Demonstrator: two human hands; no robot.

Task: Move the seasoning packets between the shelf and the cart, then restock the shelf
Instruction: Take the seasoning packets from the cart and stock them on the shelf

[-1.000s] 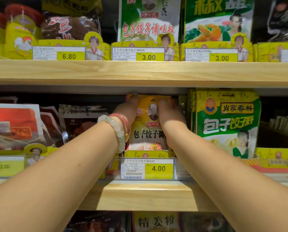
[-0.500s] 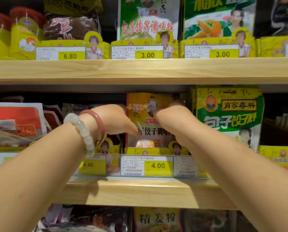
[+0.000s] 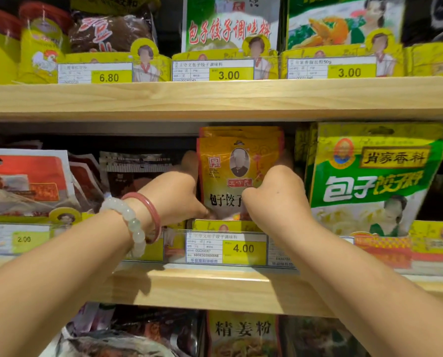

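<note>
A stack of orange-yellow seasoning packets (image 3: 237,161) stands upright on the middle shelf (image 3: 215,287), above the 4.00 price tag (image 3: 243,248). My left hand (image 3: 175,194), with two bracelets on the wrist, grips the stack's left edge; its fingers reach behind the packets and its thumb lies at the lower front. My right hand (image 3: 277,195) grips the right edge, fingers curled round it and hidden behind the stack. Both hands cover the packets' lower half.
Green-yellow packets (image 3: 375,176) stand close to the right, red and dark packets (image 3: 24,181) to the left. The upper shelf board (image 3: 215,96) hangs just above the stack, carrying more packets (image 3: 228,24) and price tags. A lower shelf holds further packets (image 3: 243,333).
Both hands slid from the packets' top down to their sides and lower half. The stack stands lower in its slot, with its top portrait now uncovered.
</note>
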